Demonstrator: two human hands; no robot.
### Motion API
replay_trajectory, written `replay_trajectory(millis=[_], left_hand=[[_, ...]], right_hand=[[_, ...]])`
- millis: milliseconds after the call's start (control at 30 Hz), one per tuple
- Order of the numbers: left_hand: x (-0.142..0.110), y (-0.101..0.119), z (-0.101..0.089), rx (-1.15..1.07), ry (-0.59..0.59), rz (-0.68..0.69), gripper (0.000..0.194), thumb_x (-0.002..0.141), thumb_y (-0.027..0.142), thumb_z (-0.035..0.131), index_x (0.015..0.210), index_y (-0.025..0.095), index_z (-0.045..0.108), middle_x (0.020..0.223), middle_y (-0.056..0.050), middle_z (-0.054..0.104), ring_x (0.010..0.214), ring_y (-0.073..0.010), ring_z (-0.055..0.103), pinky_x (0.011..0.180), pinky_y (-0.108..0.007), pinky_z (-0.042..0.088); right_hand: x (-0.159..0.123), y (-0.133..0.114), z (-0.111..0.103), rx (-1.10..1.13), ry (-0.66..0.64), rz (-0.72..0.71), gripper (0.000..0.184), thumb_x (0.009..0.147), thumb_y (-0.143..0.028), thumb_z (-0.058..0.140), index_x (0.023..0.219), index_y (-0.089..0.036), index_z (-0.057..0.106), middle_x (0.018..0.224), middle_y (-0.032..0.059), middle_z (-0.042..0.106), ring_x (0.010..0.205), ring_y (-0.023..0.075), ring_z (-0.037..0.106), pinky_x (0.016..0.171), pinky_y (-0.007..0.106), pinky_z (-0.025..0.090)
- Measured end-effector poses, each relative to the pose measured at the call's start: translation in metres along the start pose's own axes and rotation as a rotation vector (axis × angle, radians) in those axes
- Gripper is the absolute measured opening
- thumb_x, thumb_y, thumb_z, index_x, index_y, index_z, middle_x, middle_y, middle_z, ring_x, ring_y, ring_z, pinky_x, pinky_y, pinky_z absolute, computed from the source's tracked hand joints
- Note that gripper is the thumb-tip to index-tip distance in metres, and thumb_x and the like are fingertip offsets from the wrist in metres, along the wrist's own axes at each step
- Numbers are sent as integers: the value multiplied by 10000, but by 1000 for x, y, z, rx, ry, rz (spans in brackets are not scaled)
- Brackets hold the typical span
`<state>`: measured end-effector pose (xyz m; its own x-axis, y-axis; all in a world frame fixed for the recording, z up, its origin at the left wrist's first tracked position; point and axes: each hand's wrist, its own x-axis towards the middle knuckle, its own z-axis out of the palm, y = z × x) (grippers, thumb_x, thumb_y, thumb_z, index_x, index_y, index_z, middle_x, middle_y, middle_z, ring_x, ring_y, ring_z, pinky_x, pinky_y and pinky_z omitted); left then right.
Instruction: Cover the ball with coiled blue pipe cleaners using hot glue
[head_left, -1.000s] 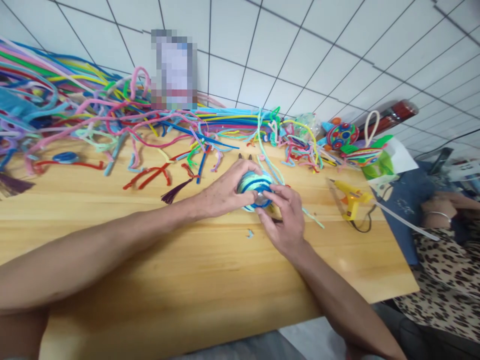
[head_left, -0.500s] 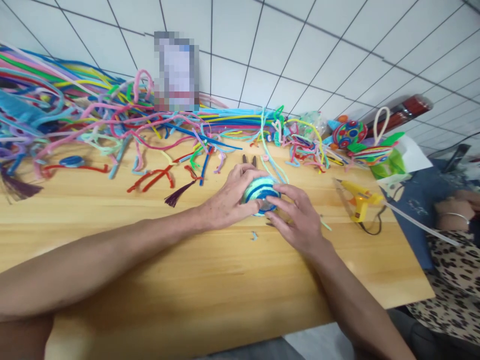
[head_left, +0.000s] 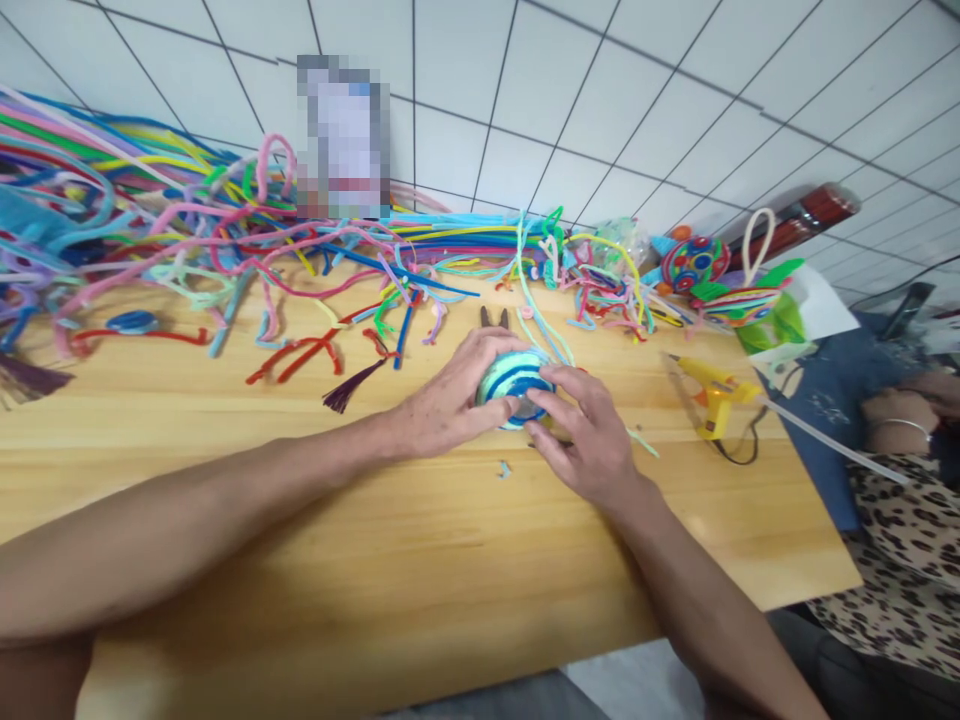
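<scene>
Between my hands is a round, dome-like piece (head_left: pixel 517 372) banded in blue and pale green, apparently coiled from fuzzy pipe cleaners. My left hand (head_left: pixel 465 395) is wrapped round its left side, the thumb lying across the near face. From the right, my right hand (head_left: pixel 589 430) presses thumb and fingertips against the blue edge by a greyish centre. Dark tool tips (head_left: pixel 494 318) show just behind the piece; the rest of that tool is hidden. A small light-blue scrap (head_left: pixel 505 469) lies on the wood in front.
Tangled pipe cleaners (head_left: pixel 225 230) line the table's back edge along the tiled wall. A dark tassel (head_left: pixel 352 388) lies left of my hands. On the right rests a yellow glue gun (head_left: pixel 716 390) with a white glue stick. Another person's arm (head_left: pixel 904 420) is at the right edge.
The whole view has shifted slightly, so things sit a little further left. Both hands keep hold of the banded piece, with barely any finger movement.
</scene>
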<state>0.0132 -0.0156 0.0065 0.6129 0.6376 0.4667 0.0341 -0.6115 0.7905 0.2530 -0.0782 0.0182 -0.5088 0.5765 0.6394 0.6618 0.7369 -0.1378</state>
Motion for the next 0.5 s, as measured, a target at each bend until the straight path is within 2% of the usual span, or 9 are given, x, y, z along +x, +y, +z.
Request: replay_trajectory(millis=[133,333,500], left_hand=[[0,-1,0,-12,11,-6,465,1060,435,611,1468,251,483,1475,-148,539,1477,-307,489,1265,-538,428],[0,-5,0,-9,17,-10,481,1048,443,640,1458,232,503,1456,-155,552,1467,-320,498,1247,-543,440],[2,-7,-2,48,8,11,462,1033,399,641,1440,231,499,1439,-147,575,1421,-313,536,1207,-536,475]], right_hand=[[-1,-2,0,-39,-22,0,558,982,-201,711,1504,-283,536,1401,165,694,1351,332,681,1054,588,633],[0,-3,2,-21,6,-15,536,956,-149,724,1464,-208,562,1388,205,686,1357,325,670,1082,565,623],[1,-2,5,-1,26,-2,554,956,-179,731,1477,-241,553,1403,183,670,1348,319,664,1083,561,619]])
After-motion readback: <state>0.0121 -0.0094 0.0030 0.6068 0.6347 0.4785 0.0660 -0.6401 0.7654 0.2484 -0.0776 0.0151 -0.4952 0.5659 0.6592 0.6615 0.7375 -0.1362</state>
